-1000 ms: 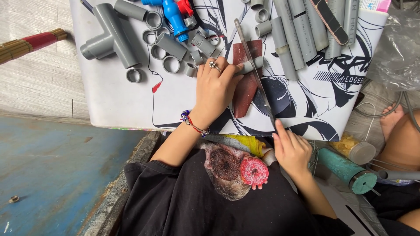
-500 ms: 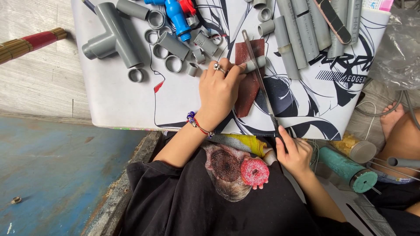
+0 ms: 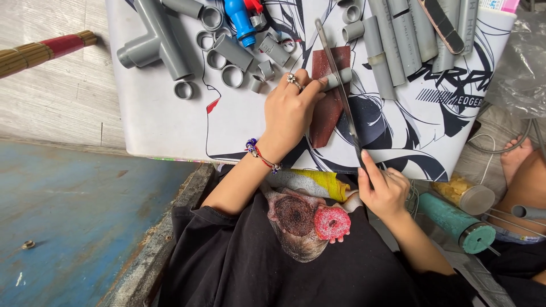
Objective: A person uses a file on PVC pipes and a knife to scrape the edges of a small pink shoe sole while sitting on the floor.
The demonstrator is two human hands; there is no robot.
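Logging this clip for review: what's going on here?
A person sits at a white printed board strewn with grey pipe pieces. The left hand pins a short grey pipe onto dark red sandpaper. The right hand grips a thin saw blade lying across that pipe.

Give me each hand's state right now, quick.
Left hand: closed, pinning a short grey pipe piece on the dark red sheet.
Right hand: closed, grip on a thin saw blade.

worn blue floor (image 3: 68, 227); pale wooden planks (image 3: 51, 108); daylight
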